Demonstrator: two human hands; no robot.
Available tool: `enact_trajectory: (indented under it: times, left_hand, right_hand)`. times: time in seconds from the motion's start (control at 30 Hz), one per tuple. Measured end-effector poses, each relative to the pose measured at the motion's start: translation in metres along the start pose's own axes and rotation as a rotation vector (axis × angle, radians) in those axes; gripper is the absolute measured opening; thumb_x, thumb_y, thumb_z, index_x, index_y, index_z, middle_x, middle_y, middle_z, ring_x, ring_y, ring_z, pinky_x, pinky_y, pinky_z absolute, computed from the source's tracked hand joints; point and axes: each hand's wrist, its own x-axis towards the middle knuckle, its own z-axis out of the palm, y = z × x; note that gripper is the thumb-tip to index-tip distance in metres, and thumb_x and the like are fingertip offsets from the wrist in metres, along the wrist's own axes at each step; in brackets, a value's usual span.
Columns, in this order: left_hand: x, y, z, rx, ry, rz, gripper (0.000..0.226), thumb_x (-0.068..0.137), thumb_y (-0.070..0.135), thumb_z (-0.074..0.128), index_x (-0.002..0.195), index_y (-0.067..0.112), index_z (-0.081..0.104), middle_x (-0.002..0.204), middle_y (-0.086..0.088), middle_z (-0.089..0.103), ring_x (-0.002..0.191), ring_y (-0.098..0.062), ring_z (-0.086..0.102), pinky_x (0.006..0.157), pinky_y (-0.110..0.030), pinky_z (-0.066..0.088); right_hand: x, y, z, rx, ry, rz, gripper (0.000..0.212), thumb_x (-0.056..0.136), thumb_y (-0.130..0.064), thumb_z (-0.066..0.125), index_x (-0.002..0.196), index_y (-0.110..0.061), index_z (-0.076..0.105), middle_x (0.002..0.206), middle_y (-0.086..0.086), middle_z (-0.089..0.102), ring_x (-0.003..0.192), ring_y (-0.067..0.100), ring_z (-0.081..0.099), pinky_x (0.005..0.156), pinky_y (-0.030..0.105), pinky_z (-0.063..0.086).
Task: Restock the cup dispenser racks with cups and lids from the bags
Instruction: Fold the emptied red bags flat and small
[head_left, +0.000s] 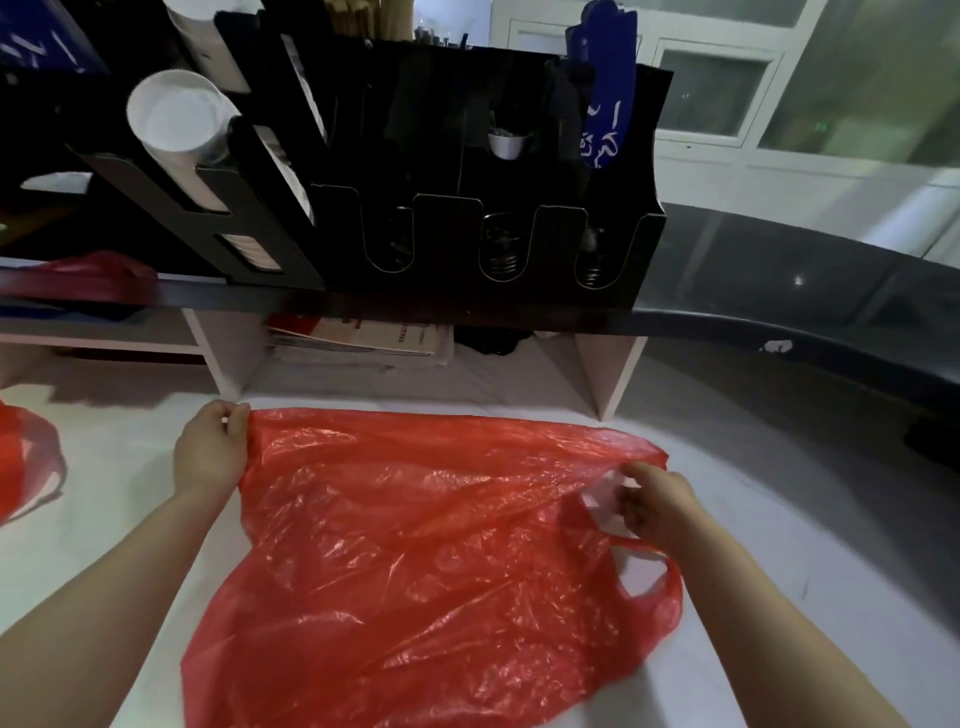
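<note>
A flat, empty-looking red plastic bag (415, 530) lies spread on the white counter (130, 467) in front of me. My left hand (210, 449) pinches its far left corner. My right hand (657, 501) grips the bag's right edge near a handle loop. Above, on a dark shelf, stands the black cup dispenser rack (467, 171). White cups (174, 117) fill its slanted tubes at the left. Three front slots hold dark lids (501, 249). A small white cup (505, 143) sits deeper inside the rack.
Another red bag (26, 462) lies at the counter's left edge, and a third (88, 275) sits on the shelf at left. Papers (363, 343) are stacked under the shelf. A dark curved countertop (805, 322) runs along the right. Blue packaging (608, 88) stands in the rack.
</note>
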Motion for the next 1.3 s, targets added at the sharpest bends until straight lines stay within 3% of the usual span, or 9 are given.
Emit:
enact_trajectory:
  times: [0.13, 0.23, 0.33, 0.43, 0.53, 0.63, 0.9, 1.13, 1.3]
  left_hand:
    - [-0.005, 0.008, -0.001, -0.01, 0.018, 0.024, 0.031, 0.099, 0.027, 0.042, 0.099, 0.001, 0.06, 0.094, -0.022, 0.065, 0.086, -0.039, 0.059, 0.076, -0.042, 0.042]
    - [-0.012, 0.016, -0.003, -0.048, 0.037, 0.093, 0.027, 0.098, 0.025, 0.043, 0.099, 0.004, 0.06, 0.092, -0.015, 0.064, 0.083, -0.033, 0.058, 0.072, -0.037, 0.04]
    - [-0.02, 0.029, -0.007, -0.092, 0.054, 0.17, 0.024, 0.099, 0.026, 0.041, 0.096, 0.009, 0.058, 0.084, -0.008, 0.061, 0.077, -0.026, 0.056, 0.068, -0.035, 0.038]
    - [-0.027, 0.039, -0.013, -0.063, 0.079, 0.269, 0.021, 0.1, 0.023, 0.041, 0.094, 0.009, 0.056, 0.079, -0.004, 0.059, 0.072, -0.026, 0.055, 0.064, -0.034, 0.035]
    - [-0.032, 0.041, -0.024, 0.031, 0.136, 0.377, 0.026, 0.099, 0.027, 0.04, 0.095, 0.006, 0.055, 0.072, -0.012, 0.061, 0.065, -0.037, 0.058, 0.06, -0.036, 0.035]
    - [-0.027, 0.03, -0.04, 0.164, 0.213, 0.43, 0.033, 0.094, 0.032, 0.039, 0.095, 0.003, 0.055, 0.064, -0.019, 0.061, 0.054, -0.042, 0.057, 0.055, -0.037, 0.034]
    - [0.002, -0.033, -0.067, 0.404, 0.027, 0.237, 0.025, 0.099, 0.036, 0.038, 0.1, 0.013, 0.047, 0.073, -0.021, 0.062, 0.068, -0.041, 0.059, 0.06, -0.038, 0.037]
    - [0.004, -0.048, -0.052, -0.256, -0.145, -0.217, 0.026, 0.099, 0.022, 0.044, 0.122, 0.01, 0.044, 0.103, -0.019, 0.063, 0.081, -0.028, 0.06, 0.077, -0.043, 0.049]
    - [-0.026, -0.058, -0.051, -0.393, -0.279, -0.358, 0.021, 0.096, 0.022, 0.051, 0.115, 0.012, 0.054, 0.105, -0.011, 0.066, 0.073, -0.013, 0.065, 0.062, -0.024, 0.049]
  right_hand:
    - [-0.02, -0.005, 0.013, -0.201, -0.235, -0.122, 0.037, 0.093, -0.022, 0.056, 0.059, -0.017, 0.042, 0.046, 0.003, 0.038, 0.037, 0.014, 0.031, 0.039, 0.018, 0.02]
    - [-0.044, -0.015, 0.039, -0.302, -0.375, -0.449, 0.044, 0.092, -0.028, 0.06, 0.053, -0.014, 0.045, 0.045, 0.004, 0.043, 0.042, 0.017, 0.036, 0.04, 0.024, 0.03]
    - [-0.061, -0.023, 0.076, -0.537, -0.343, -0.813, 0.014, 0.086, -0.029, 0.068, 0.08, -0.016, 0.068, 0.071, -0.009, 0.064, 0.063, 0.003, 0.057, 0.062, 0.017, 0.045]
    - [-0.069, -0.027, 0.114, -0.874, -0.397, -1.058, 0.046, 0.079, -0.037, 0.074, 0.121, -0.022, 0.061, 0.113, -0.009, 0.059, 0.104, 0.005, 0.053, 0.092, 0.023, 0.042]
    - [-0.072, -0.025, 0.143, -1.088, -0.553, -1.053, 0.054, 0.074, -0.04, 0.077, 0.122, -0.022, 0.058, 0.114, -0.003, 0.062, 0.103, 0.014, 0.057, 0.087, 0.026, 0.045]
    - [-0.063, -0.012, 0.153, -1.346, -0.636, -1.044, 0.03, 0.078, -0.034, 0.074, 0.103, -0.019, 0.067, 0.1, 0.0, 0.068, 0.092, 0.018, 0.062, 0.072, 0.023, 0.042]
    - [-0.037, 0.012, 0.133, -1.308, -0.659, -0.888, 0.021, 0.096, -0.033, 0.053, 0.09, -0.018, 0.066, 0.09, 0.0, 0.066, 0.082, 0.016, 0.057, 0.067, 0.024, 0.035]
    - [-0.024, 0.035, 0.124, -1.276, -0.431, -0.889, 0.03, 0.1, -0.032, 0.042, 0.111, -0.015, 0.064, 0.115, 0.008, 0.067, 0.106, 0.03, 0.059, 0.083, 0.03, 0.043]
    - [-0.012, 0.042, 0.124, -1.316, -0.18, -0.909, 0.029, 0.096, -0.034, 0.049, 0.1, -0.009, 0.064, 0.107, 0.015, 0.066, 0.098, 0.034, 0.06, 0.081, 0.036, 0.045]
